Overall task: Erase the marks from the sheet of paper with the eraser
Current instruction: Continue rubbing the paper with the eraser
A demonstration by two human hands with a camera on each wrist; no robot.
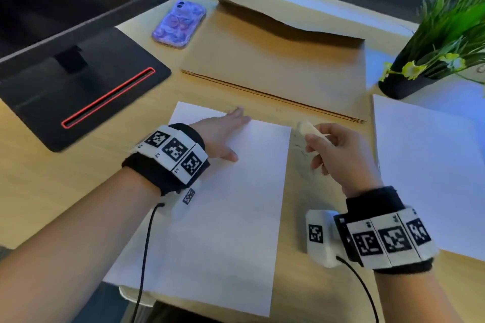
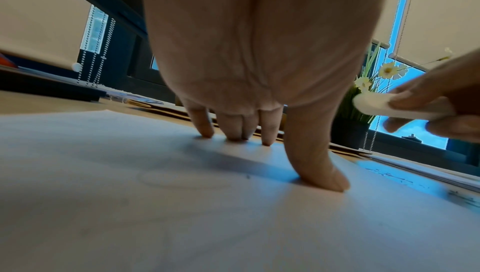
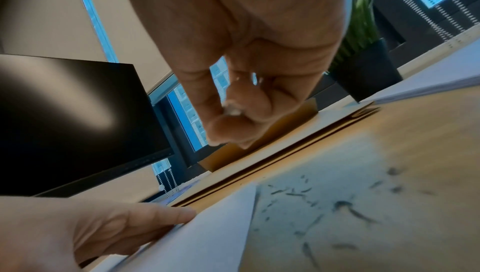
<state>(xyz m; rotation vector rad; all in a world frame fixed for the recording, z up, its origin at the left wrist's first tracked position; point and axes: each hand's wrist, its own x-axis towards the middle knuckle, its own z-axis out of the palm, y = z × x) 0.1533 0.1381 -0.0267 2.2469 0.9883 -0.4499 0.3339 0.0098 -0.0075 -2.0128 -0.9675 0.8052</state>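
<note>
A white sheet of paper (image 1: 231, 204) lies on the wooden desk in front of me. My left hand (image 1: 223, 134) presses flat on its upper left part, fingers straight and spread (image 2: 259, 132). The sheet's surface looks blank in the head view; a faint ring shows on the paper (image 2: 182, 179) in the left wrist view. My right hand (image 1: 338, 155) hovers just right of the sheet's top right corner and pinches a white eraser (image 1: 309, 130) (image 2: 376, 105) between thumb and fingers. Dark eraser crumbs (image 3: 337, 204) lie on the desk under that hand.
A brown envelope (image 1: 275, 60) lies behind the sheet. A second stack of white paper (image 1: 433, 165) sits at the right, with a potted plant (image 1: 433, 47) behind it. A monitor base (image 1: 86, 86) and a purple phone (image 1: 179, 23) stand at the left.
</note>
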